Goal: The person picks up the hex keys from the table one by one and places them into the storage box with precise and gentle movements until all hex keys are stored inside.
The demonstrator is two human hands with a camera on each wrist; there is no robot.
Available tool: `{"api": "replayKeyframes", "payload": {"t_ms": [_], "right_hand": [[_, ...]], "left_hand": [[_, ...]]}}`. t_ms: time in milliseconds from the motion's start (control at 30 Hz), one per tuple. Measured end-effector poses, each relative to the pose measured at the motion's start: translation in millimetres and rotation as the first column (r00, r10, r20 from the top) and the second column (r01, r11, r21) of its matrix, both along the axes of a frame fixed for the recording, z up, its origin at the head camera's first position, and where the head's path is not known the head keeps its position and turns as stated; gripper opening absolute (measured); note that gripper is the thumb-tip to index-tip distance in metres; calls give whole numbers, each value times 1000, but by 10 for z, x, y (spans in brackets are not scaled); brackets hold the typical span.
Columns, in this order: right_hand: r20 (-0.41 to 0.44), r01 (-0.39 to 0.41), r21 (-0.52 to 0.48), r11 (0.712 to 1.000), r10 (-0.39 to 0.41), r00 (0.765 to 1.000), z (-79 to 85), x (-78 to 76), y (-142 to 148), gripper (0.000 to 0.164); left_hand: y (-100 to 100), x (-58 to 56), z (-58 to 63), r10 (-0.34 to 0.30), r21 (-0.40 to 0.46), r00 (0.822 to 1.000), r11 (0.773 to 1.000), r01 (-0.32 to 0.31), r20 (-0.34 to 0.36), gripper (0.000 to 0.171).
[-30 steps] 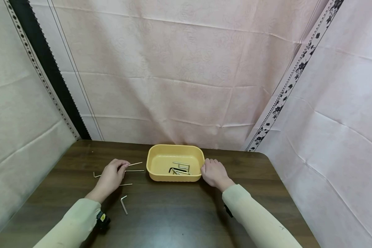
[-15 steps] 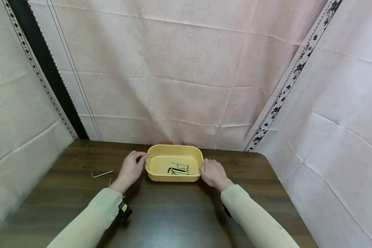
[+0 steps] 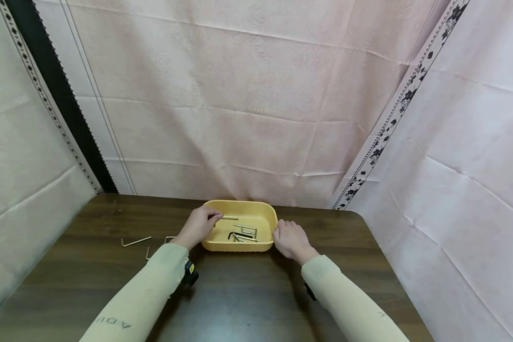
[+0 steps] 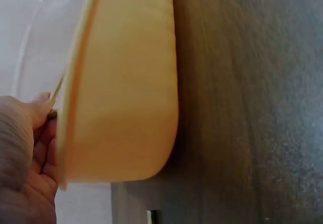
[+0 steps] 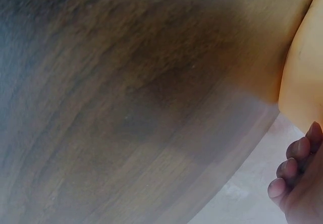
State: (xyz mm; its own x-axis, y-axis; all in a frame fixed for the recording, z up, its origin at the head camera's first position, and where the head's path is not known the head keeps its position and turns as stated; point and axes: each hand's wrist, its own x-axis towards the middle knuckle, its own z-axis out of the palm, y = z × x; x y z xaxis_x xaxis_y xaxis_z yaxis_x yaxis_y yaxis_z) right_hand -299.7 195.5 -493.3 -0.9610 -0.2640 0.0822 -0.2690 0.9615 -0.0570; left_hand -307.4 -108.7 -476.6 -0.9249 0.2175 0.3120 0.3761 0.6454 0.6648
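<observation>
My left hand pinches a hex key over the left part of a yellow plastic box. In the left wrist view, the held hex key shows only in part, since the box wall hides the rest. Several other hex keys lie inside the box toward the right, among them a black hex key. At the box's right end, my right hand holds the rim with curled fingers; its thumb is hidden. The right wrist view shows those curled fingers beside the box wall.
Left of the box, a silver hex key lies on the dark wooden table. Two more, a short hex key and a partly covered hex key, lie near my left sleeve. A pale curtain hangs behind the table.
My left hand has carried the hex key rightward from the table, over the left rim and into the space above the box. My right hand has stayed at the right rim.
</observation>
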Motion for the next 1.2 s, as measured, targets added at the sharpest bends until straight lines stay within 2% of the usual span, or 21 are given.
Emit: {"api": "replayKeyframes", "payload": {"t_ms": [100, 300, 433, 633, 800, 900, 1000, 1200], "right_hand": [[-3, -1, 4, 1000, 1, 1000, 3, -4, -1, 28], [-13, 0, 16, 1000, 0, 1000, 3, -10, 4, 28], [-15, -2, 16, 1000, 2, 1000, 5, -13, -3, 28], [-8, 6, 8, 1000, -6, 1000, 9, -6, -14, 29], [5, 7, 17, 1000, -7, 1000, 1, 4, -23, 29], [-1, 4, 24, 1000, -4, 1000, 1, 11, -34, 30], [-13, -5, 37, 999, 5, 1000, 21, 21, -42, 29], [-30, -11, 65, 998, 13, 999, 66, 27, -25, 28]], "left_hand": [[18, -35, -7, -10, -41, 999, 999, 12, 39, 17], [62, -59, 0, -48, -167, 997, 984, 56, 53, 13], [74, -51, -4, -43, -207, 997, 977, 56, 68, 13], [68, -51, -10, -58, -231, 997, 970, 69, 56, 14], [36, -42, -32, -59, -179, 996, 981, 69, 60, 16], [0, 14, -8, -57, -131, 998, 989, 62, 41, 16], [-53, 114, 70, -64, -118, 998, 991, 64, 5, 14], [-248, 373, 199, -98, -171, 995, 981, 92, -30, 18]]}}
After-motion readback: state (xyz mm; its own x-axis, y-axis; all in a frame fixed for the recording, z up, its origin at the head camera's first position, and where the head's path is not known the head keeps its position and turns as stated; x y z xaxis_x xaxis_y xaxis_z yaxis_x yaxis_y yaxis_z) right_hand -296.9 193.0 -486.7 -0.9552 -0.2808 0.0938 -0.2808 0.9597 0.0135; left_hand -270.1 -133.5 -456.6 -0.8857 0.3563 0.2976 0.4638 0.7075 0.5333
